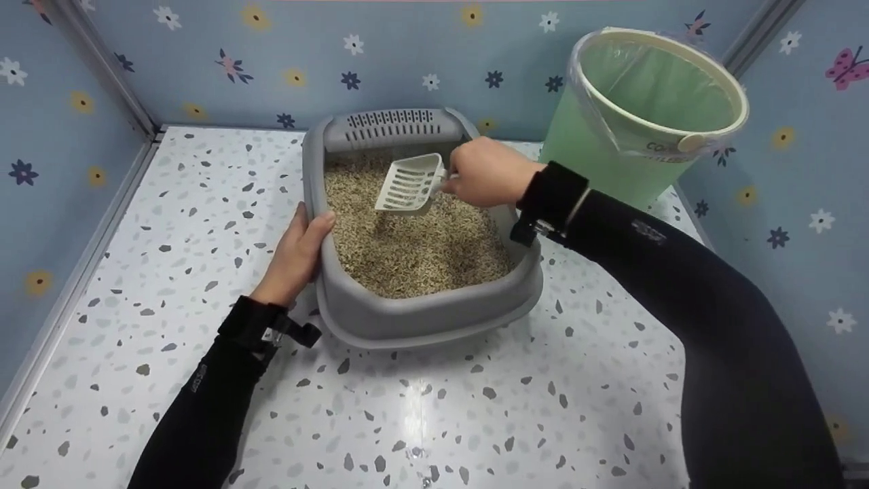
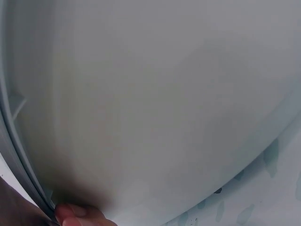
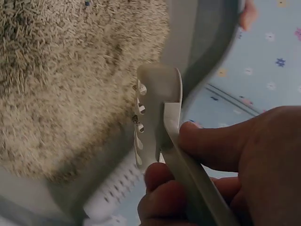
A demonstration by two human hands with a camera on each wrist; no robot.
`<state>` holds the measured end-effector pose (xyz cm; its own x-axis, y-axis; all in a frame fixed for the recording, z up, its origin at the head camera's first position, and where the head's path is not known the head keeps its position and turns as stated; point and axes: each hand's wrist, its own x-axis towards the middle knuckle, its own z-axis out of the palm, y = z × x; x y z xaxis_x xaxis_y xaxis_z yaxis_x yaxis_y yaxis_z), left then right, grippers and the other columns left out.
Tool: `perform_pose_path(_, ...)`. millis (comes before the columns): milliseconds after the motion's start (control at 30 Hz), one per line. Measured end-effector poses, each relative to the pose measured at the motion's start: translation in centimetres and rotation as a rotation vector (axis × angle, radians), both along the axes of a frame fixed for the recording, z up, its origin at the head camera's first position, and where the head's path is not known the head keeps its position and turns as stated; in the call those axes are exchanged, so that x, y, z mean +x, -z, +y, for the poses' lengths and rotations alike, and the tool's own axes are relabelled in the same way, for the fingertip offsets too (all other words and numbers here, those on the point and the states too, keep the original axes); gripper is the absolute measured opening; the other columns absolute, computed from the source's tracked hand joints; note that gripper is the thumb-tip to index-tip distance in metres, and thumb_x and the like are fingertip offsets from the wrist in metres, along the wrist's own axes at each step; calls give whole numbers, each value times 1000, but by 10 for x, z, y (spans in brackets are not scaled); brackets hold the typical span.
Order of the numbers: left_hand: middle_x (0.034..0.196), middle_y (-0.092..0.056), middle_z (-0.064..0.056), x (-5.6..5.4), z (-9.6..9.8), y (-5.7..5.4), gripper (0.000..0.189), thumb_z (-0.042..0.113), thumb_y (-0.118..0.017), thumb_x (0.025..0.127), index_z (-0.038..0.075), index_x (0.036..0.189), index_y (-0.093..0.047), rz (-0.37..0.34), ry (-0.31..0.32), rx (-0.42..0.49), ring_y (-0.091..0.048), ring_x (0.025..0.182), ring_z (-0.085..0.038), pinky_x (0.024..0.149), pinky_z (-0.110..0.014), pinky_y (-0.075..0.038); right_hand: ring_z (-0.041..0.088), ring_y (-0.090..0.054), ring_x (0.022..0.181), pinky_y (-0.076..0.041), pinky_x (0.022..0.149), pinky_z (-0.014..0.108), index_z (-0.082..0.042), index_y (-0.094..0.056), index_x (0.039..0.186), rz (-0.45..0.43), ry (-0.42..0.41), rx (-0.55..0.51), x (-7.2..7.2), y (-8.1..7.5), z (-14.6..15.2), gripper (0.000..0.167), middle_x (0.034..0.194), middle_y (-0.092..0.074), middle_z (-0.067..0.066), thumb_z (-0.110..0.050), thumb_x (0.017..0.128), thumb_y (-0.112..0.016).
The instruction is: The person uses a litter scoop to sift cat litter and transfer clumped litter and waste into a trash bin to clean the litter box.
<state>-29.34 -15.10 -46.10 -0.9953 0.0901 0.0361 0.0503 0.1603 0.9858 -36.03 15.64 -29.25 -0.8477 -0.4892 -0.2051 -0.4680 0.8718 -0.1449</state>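
Note:
A grey litter box (image 1: 421, 312) stands on the floor, filled with tan pellet litter (image 1: 414, 255). My left hand (image 1: 295, 248) grips its left rim, thumb over the top and fingers at the outer side; the left wrist view shows fingertips (image 2: 80, 214) under the rim against the outer wall (image 2: 155, 108). Above the litter, my right hand (image 1: 492, 173) holds a pale slotted litter scoop (image 1: 409, 185) by its handle (image 3: 200, 183). In the right wrist view the scoop's blade (image 3: 160, 89) is seen from the side, with a few bits of litter at its slots.
A green trash bin (image 1: 584, 146) with a clear liner (image 1: 601, 125) stands behind and right of the box. Flowered blue panels (image 1: 407, 61) enclose the back and both sides. The speckled white floor (image 1: 421, 407) extends in front.

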Motion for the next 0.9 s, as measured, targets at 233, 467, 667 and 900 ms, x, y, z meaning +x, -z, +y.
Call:
perform_pose_path(233, 119, -48, -15, 0, 2, 2, 69, 56, -52, 111, 8, 159, -40, 18, -10, -8, -57, 94, -24, 76, -32, -49, 19, -41, 62, -43, 77, 39, -17, -46, 72, -130, 12, 38, -25, 34, -17, 49, 69, -39, -1, -32, 117, -58)
perform_pose_path(467, 146, -46, -23, 0, 0, 1, 82, 58, -52, 111, 9, 173, -29, 4, -6, -10, -52, 129, -33, 110, -38, -43, 18, -44, 55, -46, 73, 36, -18, -48, 67, -206, 25, 125, -24, 65, -28, 51, 61, -43, -3, -31, 114, -62)
perform_pose_path(667, 157, -42, -24, 1, 1, 0, 88, 59, -53, 111, 11, 178, -21, -1, 1, -4, -48, 138, -33, 117, -41, -39, 25, -71, 56, -60, 72, 33, -11, -67, 62, -297, 33, 132, -14, 67, -31, 56, 62, -68, 7, -38, 111, -69)
perform_pose_path(900, 137, -48, -20, -1, 0, 0, 83, 60, -53, 112, 11, 174, -29, 10, -6, -16, -55, 112, -28, 92, -32, -49, 10, -52, 51, -49, 59, 30, -17, -56, 73, -191, 47, 53, -12, 33, -14, 50, 64, -56, -5, -46, 112, -67)
